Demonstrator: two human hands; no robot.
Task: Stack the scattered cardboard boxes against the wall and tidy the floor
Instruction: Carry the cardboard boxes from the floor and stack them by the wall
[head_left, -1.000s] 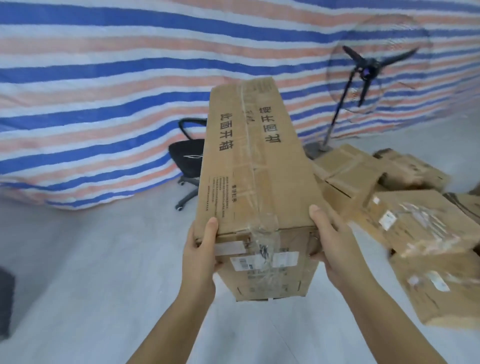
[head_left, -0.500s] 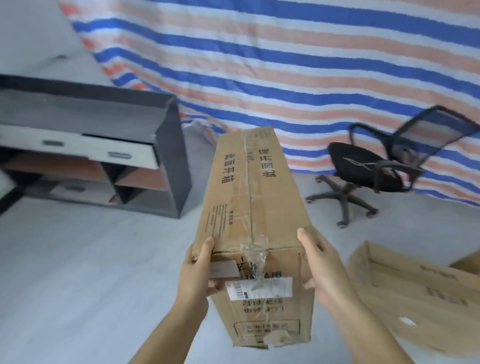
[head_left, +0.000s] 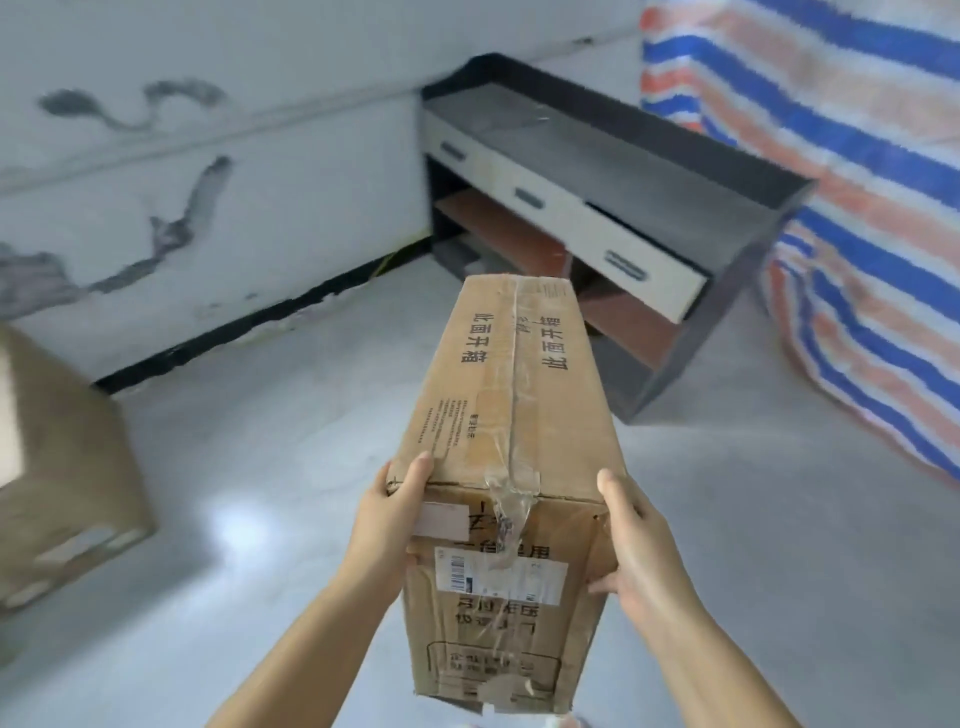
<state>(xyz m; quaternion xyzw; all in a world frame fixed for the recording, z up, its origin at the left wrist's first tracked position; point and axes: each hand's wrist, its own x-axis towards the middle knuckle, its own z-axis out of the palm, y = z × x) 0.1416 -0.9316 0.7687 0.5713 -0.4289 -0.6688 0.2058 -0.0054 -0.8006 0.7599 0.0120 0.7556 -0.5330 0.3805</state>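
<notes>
Left hand (head_left: 387, 525) and right hand (head_left: 641, 558) clamp near end of long cardboard box (head_left: 511, 431), centre frame, held off floor. Step: carrying. Next: set against wall (head_left: 171, 208), upper left, beside second box (head_left: 62, 478).

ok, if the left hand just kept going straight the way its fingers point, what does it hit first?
Nothing but the long cardboard box the left hand already grips; its fingers press that box's left side.
</notes>
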